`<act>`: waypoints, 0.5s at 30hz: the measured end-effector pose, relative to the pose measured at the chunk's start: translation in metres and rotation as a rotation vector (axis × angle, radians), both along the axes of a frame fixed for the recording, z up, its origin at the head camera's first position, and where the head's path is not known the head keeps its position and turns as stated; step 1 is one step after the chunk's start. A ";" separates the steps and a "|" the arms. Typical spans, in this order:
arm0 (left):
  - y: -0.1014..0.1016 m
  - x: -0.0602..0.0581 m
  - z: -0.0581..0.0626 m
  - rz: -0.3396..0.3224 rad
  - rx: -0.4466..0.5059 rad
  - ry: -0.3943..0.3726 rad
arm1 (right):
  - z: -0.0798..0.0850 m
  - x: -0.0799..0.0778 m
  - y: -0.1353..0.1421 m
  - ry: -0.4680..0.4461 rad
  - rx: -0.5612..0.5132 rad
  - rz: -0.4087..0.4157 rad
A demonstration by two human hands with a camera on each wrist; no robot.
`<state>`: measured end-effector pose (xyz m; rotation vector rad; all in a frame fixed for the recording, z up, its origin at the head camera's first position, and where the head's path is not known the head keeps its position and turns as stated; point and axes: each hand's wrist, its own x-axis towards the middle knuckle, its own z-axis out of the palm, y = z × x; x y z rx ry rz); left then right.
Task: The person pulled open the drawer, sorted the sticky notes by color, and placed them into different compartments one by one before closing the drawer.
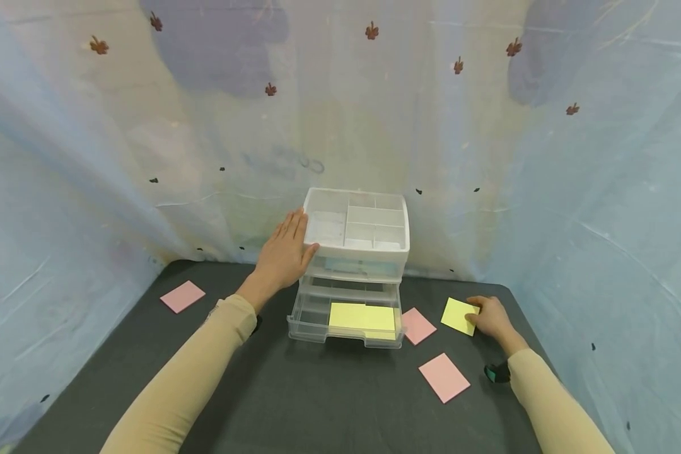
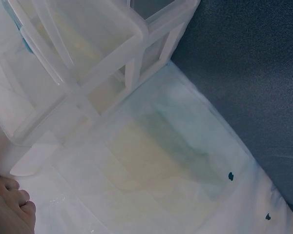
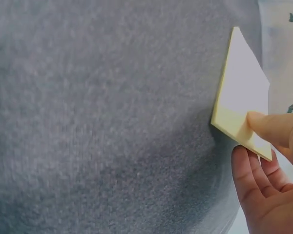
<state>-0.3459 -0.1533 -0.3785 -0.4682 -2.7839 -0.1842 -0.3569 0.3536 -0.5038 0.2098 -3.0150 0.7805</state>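
Observation:
A white and clear plastic drawer organizer (image 1: 356, 251) stands at the back of the table. My left hand (image 1: 282, 251) rests against its upper left side with fingers extended. In the left wrist view only a bit of that hand (image 2: 12, 207) shows at the lower left. The organizer's lower drawer (image 1: 306, 330) is pulled out, and yellow sticky note pads (image 1: 346, 316) lie in its right part. At the table's right, my right hand (image 1: 492, 318) pinches another yellow sticky note pad (image 1: 456, 315) by its edge between thumb and fingers. The right wrist view shows this pad (image 3: 241, 92) tilted.
Two pink sticky note pads (image 1: 444, 377) (image 1: 417, 326) lie right of the drawer, one close beside it. A third pink pad (image 1: 183, 296) lies at the far left of the dark table (image 1: 329, 403). A patterned curtain (image 1: 340, 126) hangs behind and at both sides.

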 end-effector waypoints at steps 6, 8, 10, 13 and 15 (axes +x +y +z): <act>0.001 0.001 -0.001 -0.007 0.006 0.014 | 0.002 0.009 -0.001 0.048 -0.042 -0.016; 0.001 0.001 -0.001 -0.009 0.006 0.015 | 0.004 0.012 -0.001 0.059 -0.048 -0.014; 0.001 0.001 -0.001 -0.009 0.003 0.017 | 0.006 0.014 -0.002 0.064 -0.052 -0.012; 0.001 0.000 -0.002 -0.010 -0.001 0.020 | 0.009 0.018 -0.003 0.074 -0.067 -0.016; 0.001 0.000 -0.001 -0.013 0.001 0.020 | 0.012 0.021 -0.005 0.083 -0.079 -0.016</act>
